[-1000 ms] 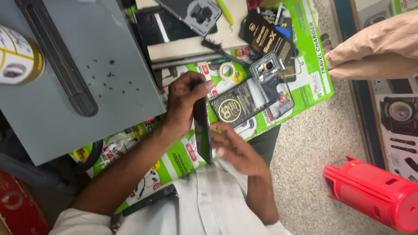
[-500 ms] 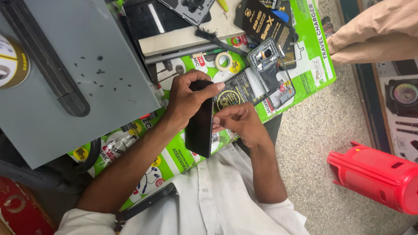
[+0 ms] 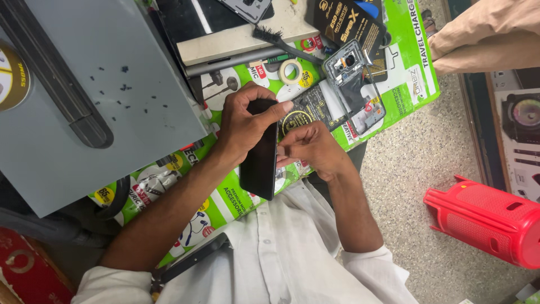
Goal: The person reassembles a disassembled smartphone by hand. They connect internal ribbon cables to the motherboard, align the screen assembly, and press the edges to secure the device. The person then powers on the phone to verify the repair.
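Head view: the left hand (image 3: 242, 126) has its grip wrapped round a black phone (image 3: 260, 160), while the right hand (image 3: 312, 147) pinches its edge just beside.

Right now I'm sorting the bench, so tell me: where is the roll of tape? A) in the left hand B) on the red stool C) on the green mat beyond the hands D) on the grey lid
C: the tape lies on the green mat, past the left hand and right hand, which hold the phone.
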